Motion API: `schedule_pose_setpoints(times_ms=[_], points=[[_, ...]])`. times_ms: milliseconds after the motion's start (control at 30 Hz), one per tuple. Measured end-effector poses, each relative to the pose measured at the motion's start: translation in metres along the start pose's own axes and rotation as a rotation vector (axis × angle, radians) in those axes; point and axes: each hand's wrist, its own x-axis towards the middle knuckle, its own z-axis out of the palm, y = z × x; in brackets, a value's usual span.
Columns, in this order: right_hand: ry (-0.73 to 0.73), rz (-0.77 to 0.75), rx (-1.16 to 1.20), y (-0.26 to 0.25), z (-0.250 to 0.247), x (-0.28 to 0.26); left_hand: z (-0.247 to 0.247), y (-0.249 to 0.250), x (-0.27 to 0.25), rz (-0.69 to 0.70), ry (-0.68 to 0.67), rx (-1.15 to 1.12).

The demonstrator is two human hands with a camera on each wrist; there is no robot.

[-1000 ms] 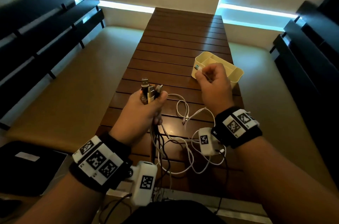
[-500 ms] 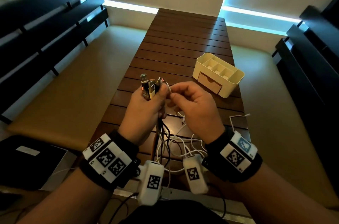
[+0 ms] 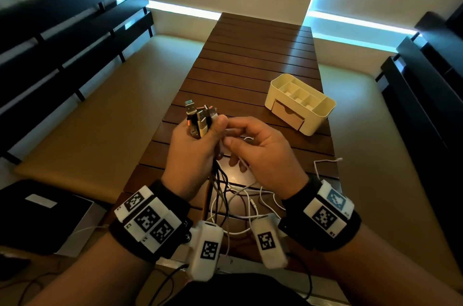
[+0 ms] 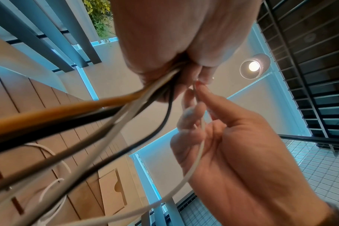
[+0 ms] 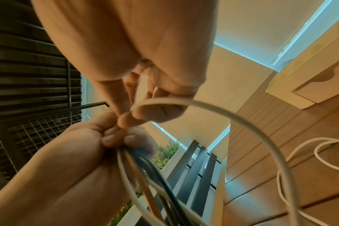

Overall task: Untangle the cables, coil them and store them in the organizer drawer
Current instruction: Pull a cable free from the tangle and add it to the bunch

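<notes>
My left hand (image 3: 194,145) grips a bundle of cables (image 3: 218,190) in its fist, their USB plugs (image 3: 199,117) sticking up above the thumb. In the left wrist view, orange, black and white strands (image 4: 87,116) hang from that fist. Right beside it, my right hand (image 3: 260,153) pinches a thin white cable (image 4: 197,152) between thumb and forefinger, close to the left thumb. That cable arcs down in a loop (image 5: 242,122) toward the table. The cream organizer (image 3: 300,102) stands at the right of the table, its front drawer (image 3: 288,115) closed.
Loose white cable loops (image 3: 245,208) lie on the slatted wooden table (image 3: 250,60) near its front edge, one end (image 3: 328,161) curling at the right edge. Cushioned benches flank the table. A dark flat case (image 3: 37,213) sits at lower left.
My right hand came back from near the organizer to meet the left hand, bringing the white cable end along. It now stays pinching beside the left thumb.
</notes>
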Motion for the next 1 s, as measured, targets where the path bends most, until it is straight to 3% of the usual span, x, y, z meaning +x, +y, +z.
schedule_pose_setpoints(times_ms=[133, 267, 533, 667, 800, 1000], points=[[-0.035, 0.122, 0.027, 0.010, 0.003, -0.009, 0.002, 0.003, 0.002, -0.013, 0.123, -0.027], [-0.103, 0.106, -0.075, 0.015, 0.004, -0.013, 0.003, 0.001, 0.004, -0.047, 0.187, -0.058], [-0.132, 0.167, -0.313, 0.042, -0.017, -0.010, 0.004, 0.010, 0.003, -0.164, 0.106, -0.370], [-0.155, 0.193, -0.374, 0.052, -0.029, -0.013, -0.010, 0.011, 0.007, -0.155, 0.083, -0.390], [-0.136, 0.165, -0.407, 0.045, -0.034, -0.009, -0.017, 0.008, 0.008, -0.093, 0.025, -0.213], [-0.044, -0.036, -0.316, 0.009, -0.034, 0.010, -0.012, 0.000, 0.005, -0.069, -0.099, 0.140]])
